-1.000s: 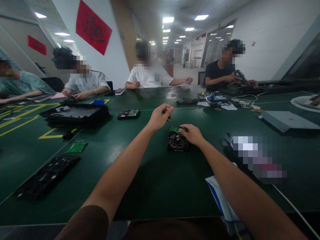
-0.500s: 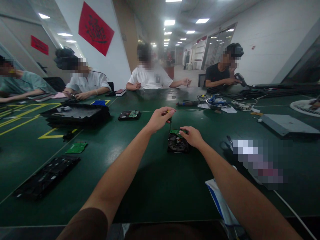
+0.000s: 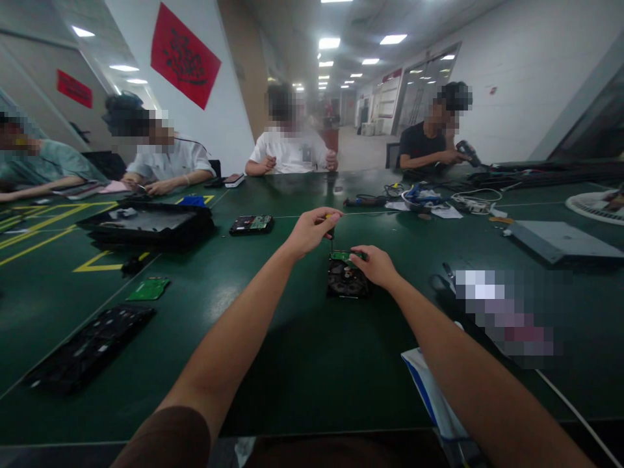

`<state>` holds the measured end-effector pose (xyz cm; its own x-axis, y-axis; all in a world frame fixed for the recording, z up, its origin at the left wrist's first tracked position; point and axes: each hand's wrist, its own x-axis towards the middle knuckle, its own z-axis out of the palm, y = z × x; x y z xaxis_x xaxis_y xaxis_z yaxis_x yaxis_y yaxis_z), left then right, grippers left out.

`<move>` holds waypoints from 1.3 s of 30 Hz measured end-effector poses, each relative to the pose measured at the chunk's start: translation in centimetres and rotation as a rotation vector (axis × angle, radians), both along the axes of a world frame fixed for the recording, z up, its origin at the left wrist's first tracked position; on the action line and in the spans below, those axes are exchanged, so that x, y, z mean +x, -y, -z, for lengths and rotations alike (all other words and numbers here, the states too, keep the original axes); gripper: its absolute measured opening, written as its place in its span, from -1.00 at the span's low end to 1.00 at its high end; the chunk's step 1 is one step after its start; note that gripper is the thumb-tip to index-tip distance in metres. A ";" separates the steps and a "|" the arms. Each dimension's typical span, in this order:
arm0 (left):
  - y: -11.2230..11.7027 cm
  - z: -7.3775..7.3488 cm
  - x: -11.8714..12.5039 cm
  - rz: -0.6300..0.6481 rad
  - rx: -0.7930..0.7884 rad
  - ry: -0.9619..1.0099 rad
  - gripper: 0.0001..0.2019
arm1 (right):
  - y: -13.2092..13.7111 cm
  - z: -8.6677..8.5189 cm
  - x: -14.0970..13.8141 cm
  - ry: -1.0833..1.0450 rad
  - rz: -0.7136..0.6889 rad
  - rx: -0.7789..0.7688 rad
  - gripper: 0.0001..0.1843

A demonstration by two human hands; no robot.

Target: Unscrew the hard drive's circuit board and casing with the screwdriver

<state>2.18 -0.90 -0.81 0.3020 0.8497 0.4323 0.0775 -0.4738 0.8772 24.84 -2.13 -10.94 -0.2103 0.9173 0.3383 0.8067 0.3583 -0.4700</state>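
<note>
My left hand [image 3: 316,229] is closed around a screwdriver [image 3: 331,229] with a dark and yellow handle. The shaft points straight down at the far left corner of a hard drive [image 3: 347,281], which lies on the green table [image 3: 292,364]. Whether the tip sits in a screw is too small to tell. A green circuit board [image 3: 340,255] covers the drive's far end. My right hand [image 3: 373,265] grips the drive's far right side, thumb and fingers at the board's edge.
Another hard drive [image 3: 251,225] lies farther left. Black trays [image 3: 146,224], a loose green circuit board [image 3: 149,288] and a black plastic frame [image 3: 92,348] are at left. A grey metal box [image 3: 560,242] and a blue-white packet [image 3: 429,383] are at right. Several people sit across the table.
Across the table, the person in white has drawn an outstretched hand back toward the chest. My hands, the screwdriver and the hard drive stay nearly in place.
</note>
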 end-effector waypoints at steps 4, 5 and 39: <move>-0.1 -0.1 -0.1 0.002 0.024 -0.026 -0.73 | -0.1 0.0 0.0 0.010 -0.004 0.013 -0.64; -0.1 0.0 -0.1 0.003 0.030 -0.028 -0.73 | -0.1 0.1 0.0 0.013 -0.007 0.019 -0.63; 0.3 -1.3 1.3 -0.011 -0.213 0.089 -0.86 | -0.1 -0.1 -0.1 0.027 0.000 0.014 -0.65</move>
